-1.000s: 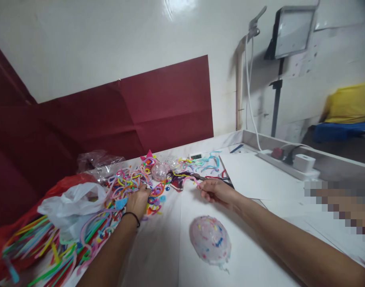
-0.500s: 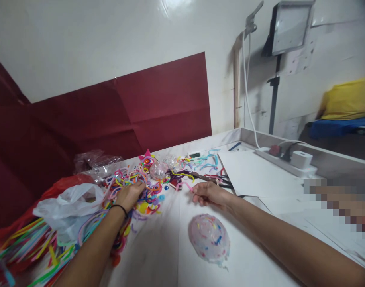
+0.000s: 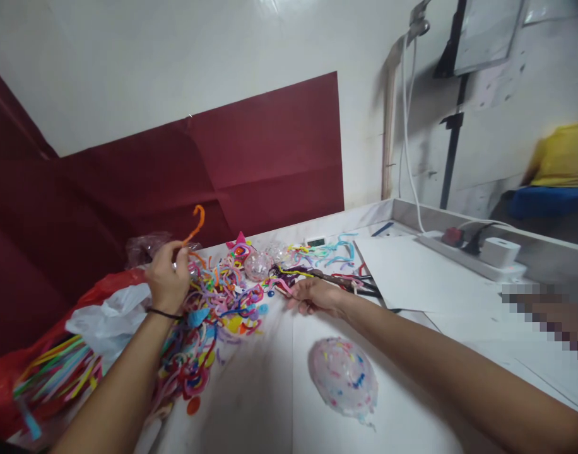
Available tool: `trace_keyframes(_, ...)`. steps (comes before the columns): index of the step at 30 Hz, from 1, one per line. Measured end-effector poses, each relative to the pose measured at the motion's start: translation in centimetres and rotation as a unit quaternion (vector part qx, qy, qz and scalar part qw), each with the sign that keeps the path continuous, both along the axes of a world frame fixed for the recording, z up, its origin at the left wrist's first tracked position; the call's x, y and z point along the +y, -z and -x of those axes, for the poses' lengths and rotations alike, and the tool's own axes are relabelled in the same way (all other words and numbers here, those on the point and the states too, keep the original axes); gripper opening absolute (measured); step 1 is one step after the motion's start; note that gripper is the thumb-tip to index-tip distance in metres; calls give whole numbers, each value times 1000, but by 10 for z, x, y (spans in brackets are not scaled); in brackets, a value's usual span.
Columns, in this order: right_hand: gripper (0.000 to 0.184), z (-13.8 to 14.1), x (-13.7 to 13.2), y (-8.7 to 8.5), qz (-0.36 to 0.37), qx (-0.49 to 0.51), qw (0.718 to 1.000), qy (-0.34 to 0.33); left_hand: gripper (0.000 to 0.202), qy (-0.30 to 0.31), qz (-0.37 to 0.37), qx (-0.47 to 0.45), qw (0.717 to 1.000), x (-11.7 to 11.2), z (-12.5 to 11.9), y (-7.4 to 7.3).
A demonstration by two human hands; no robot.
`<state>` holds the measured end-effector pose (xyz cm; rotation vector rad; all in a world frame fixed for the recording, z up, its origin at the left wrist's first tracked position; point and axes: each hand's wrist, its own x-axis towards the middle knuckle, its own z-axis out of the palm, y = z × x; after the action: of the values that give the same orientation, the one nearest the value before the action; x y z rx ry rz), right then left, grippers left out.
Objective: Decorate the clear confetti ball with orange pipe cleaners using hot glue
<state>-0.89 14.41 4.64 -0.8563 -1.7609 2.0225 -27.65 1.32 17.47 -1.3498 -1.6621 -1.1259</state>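
My left hand [image 3: 168,277] is raised over the left side of the pile, its fingers pinched on an orange pipe cleaner [image 3: 197,228] that curls at the top. A pink pipe cleaner [image 3: 280,284] runs from the fingertips of my right hand [image 3: 317,297], which is closed on it low above the table. Beneath and beside my left hand spreads a tangled heap of colourful pipe cleaners [image 3: 223,296]. Nearer to me lies a translucent dome [image 3: 343,378] speckled with coloured bits, on white paper.
A white plastic bag [image 3: 109,318] and a red bag [image 3: 5,384] lie at left, with straight pipe cleaners [image 3: 57,372]. Clear speckled balls [image 3: 258,265] sit behind the heap. White sheets [image 3: 407,271] and a power strip [image 3: 473,258] occupy the right. Someone in yellow [image 3: 566,154] is at far right.
My left hand has risen from the heap and moved left, now with the orange pipe cleaner. My right hand still holds the pink one, slightly further left. The view has shifted a little.
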Motion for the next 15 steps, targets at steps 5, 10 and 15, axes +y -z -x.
trace_keyframes(5, 32, 38, 3, -5, -11, -24, 999, 18, 13, 22, -145, -75, 986, -11, -5, -33)
trace_keyframes(10, 31, 71, 1, -3, -35, -27, 999, 20, 16, 27, -256, -116, 959, -34, -10, -65)
trace_keyframes(15, 30, 86, -3, -2, -95, -5, 995, -11, 11, 153, -181, -219, 946, -60, -42, -70)
